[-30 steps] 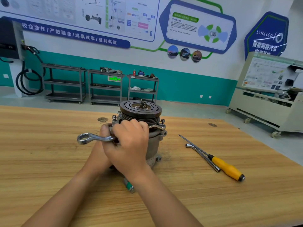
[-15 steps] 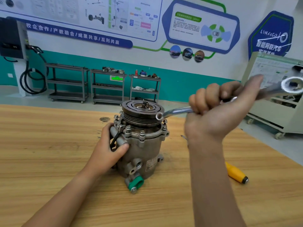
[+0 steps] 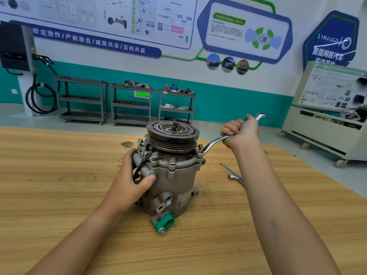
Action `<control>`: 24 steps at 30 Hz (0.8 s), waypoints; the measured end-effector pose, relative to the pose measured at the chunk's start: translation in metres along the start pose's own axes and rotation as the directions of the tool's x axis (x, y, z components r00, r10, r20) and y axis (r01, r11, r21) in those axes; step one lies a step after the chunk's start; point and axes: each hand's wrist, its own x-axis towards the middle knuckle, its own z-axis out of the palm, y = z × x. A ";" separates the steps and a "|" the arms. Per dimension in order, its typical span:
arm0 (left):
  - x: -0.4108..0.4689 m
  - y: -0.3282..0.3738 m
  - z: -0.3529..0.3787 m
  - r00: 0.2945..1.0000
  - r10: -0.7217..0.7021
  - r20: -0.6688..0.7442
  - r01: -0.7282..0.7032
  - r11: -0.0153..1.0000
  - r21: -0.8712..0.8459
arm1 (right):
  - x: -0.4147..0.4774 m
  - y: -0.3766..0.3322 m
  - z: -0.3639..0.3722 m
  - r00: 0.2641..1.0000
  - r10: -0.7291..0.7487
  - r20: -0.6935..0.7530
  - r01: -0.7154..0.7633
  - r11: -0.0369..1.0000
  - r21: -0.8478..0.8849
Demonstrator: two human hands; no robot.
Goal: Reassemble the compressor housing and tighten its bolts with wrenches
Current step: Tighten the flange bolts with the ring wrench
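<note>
Slippage looked the risk: right hand (image 3: pixel 241 132) clenched the wrench (image 3: pixel 212 142), ring on the bolt (image 3: pixel 199 154) right of centre; left hand (image 3: pixel 129 181) gripped the compressor housing (image 3: pixel 174 179), which could twist.

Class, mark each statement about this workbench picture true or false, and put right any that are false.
1. The right hand grips a wrench. True.
2. The wrench's lower ring sits on a bolt on the right of the compressor. True.
3. The left hand hangs free, touching nothing. False: it holds the compressor's left side.
4. The compressor lies on its side. False: it stands upright, with the pulley on top.
5. A green cap sits at the compressor's base. True.
</note>
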 end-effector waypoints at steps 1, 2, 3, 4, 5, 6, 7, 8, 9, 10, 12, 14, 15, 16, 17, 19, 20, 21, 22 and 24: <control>0.000 0.001 0.000 1.000 -0.005 0.000 0.005 1.000 -0.001 | 0.003 0.001 0.000 1.000 0.016 -0.011 -0.016 1.000 -0.009; 0.000 0.001 0.000 1.000 -0.010 0.001 0.010 1.000 -0.004 | 0.006 0.002 0.001 0.999 0.037 -0.014 -0.037 0.999 -0.019; 0.000 0.001 0.000 1.000 -0.011 0.001 0.011 1.000 -0.005 | 0.009 0.003 0.001 0.998 0.065 -0.011 -0.066 0.997 -0.033; 0.000 0.001 0.000 1.000 -0.008 -0.001 0.008 1.000 -0.004 | 0.012 0.004 0.001 0.995 0.098 -0.005 -0.098 0.994 -0.045; 0.000 0.000 0.000 1.000 -0.004 -0.005 0.004 1.000 -0.004 | 0.014 0.005 0.001 0.991 0.132 0.001 -0.132 0.990 -0.051; 0.000 -0.001 0.000 1.000 -0.003 -0.007 0.003 1.000 -0.004 | 0.016 0.005 -0.001 0.987 0.161 0.005 -0.161 0.986 -0.052; -0.001 -0.001 0.000 1.000 -0.005 -0.009 0.005 1.000 -0.002 | 0.018 0.007 -0.003 0.983 0.182 0.005 -0.182 0.982 -0.047; -0.001 -0.002 0.000 1.000 -0.006 -0.012 0.006 1.000 0.004 | 0.020 0.008 -0.007 0.981 0.195 0.001 -0.194 0.980 -0.036; -0.001 -0.003 0.000 1.000 -0.007 -0.013 0.007 1.000 0.012 | 0.021 0.009 -0.011 0.980 0.201 -0.007 -0.201 0.979 -0.015; -0.001 -0.004 0.000 1.000 -0.008 -0.011 0.009 1.000 0.019 | 0.022 0.009 -0.015 0.979 0.205 -0.016 -0.205 0.979 0.015; -0.001 -0.004 0.000 1.000 -0.014 -0.011 0.014 1.000 0.015 | 0.022 0.010 -0.024 0.977 0.211 -0.026 -0.208 0.974 0.089; -0.001 -0.001 0.000 0.999 -0.029 -0.013 0.029 1.000 0.005 | 0.020 0.009 -0.032 0.980 0.195 -0.029 -0.188 0.970 0.153; -0.001 0.000 0.000 0.999 -0.033 -0.013 0.033 0.999 0.007 | 0.018 0.009 -0.034 0.984 0.174 -0.032 -0.166 0.970 0.177; -0.001 0.000 0.000 0.999 -0.031 -0.012 0.031 0.999 0.007 | 0.015 0.008 -0.036 0.989 0.145 -0.038 -0.135 0.972 0.194; -0.001 -0.001 0.000 0.999 -0.031 -0.011 0.031 1.000 0.006 | 0.012 0.008 -0.038 0.993 0.107 -0.045 -0.096 0.974 0.205; -0.001 -0.002 0.000 0.999 -0.031 -0.011 0.031 0.999 0.006 | 0.001 0.007 -0.042 0.998 0.010 -0.056 0.002 0.976 0.218; -0.001 -0.003 0.000 1.000 -0.029 -0.011 0.029 1.000 0.007 | -0.006 0.008 -0.044 0.997 -0.046 -0.057 0.058 0.973 0.222; -0.001 -0.003 0.000 1.000 -0.027 -0.012 0.027 1.000 0.014 | -0.014 0.009 -0.046 0.993 -0.106 -0.054 0.116 0.967 0.227; -0.001 -0.003 0.000 1.000 -0.023 -0.013 0.023 1.000 0.020 | -0.023 0.012 -0.048 0.984 -0.173 -0.044 0.179 0.956 0.232; -0.001 -0.004 0.001 1.000 -0.020 -0.011 0.021 0.999 0.028 | -0.042 0.020 -0.053 0.947 -0.320 -0.008 0.312 0.918 0.246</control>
